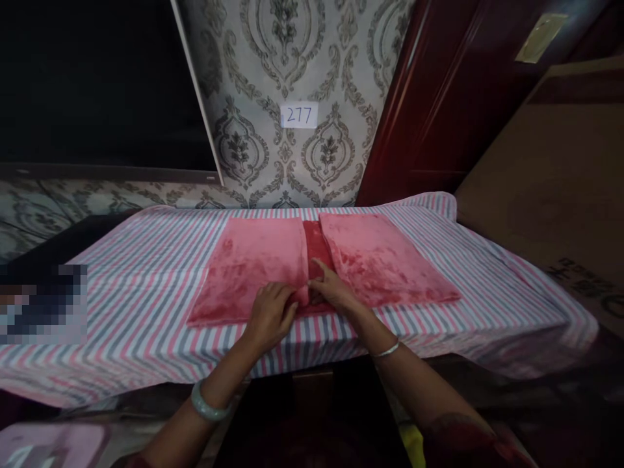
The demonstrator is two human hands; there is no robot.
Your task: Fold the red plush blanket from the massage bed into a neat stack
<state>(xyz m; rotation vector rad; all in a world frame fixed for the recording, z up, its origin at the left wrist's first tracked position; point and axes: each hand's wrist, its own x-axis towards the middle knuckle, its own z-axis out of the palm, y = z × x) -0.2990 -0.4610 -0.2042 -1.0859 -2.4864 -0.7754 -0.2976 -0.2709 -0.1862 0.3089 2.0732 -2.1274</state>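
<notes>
Head view. Left hand (273,313) curled, thumb and fingers pinching the near inner corner of a pink plush cloth (256,250), which spreads beyond and either side of both hands. Right hand (334,289) just beside, half open, index extended; can't tell whether it grips. Striped tablecloth (151,279) beneath.

Thick, pale-green bangle (205,407) worn above left hand (270,316); thin, silvery bracelet (387,351) worn above right hand (334,287). Dark reddish sleeve (465,437) dimly seen on right arm.
</notes>
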